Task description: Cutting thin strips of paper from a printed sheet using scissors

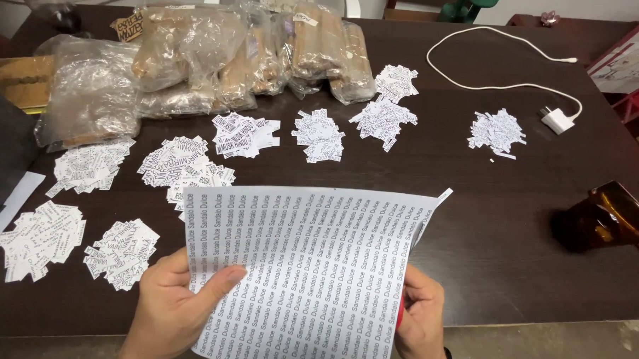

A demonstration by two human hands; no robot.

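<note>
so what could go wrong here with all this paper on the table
The printed sheet, held by the left hand and right hand, hangs just over the nearest piles of cut slips; a sweep might scatter or mix them. The brown bottle lies tipped near the table edge and could roll off. The charger cable could snag.

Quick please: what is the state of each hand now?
Left hand: closed on the printed sheet, thumb on top.
Right hand: grips the sheet's right edge; something red shows there, cannot tell what.

Both hands sit near the viewer: left hand (177, 305) with thumb stretched rightward, right hand (421, 321) with fingers curled in a pinch.
</note>
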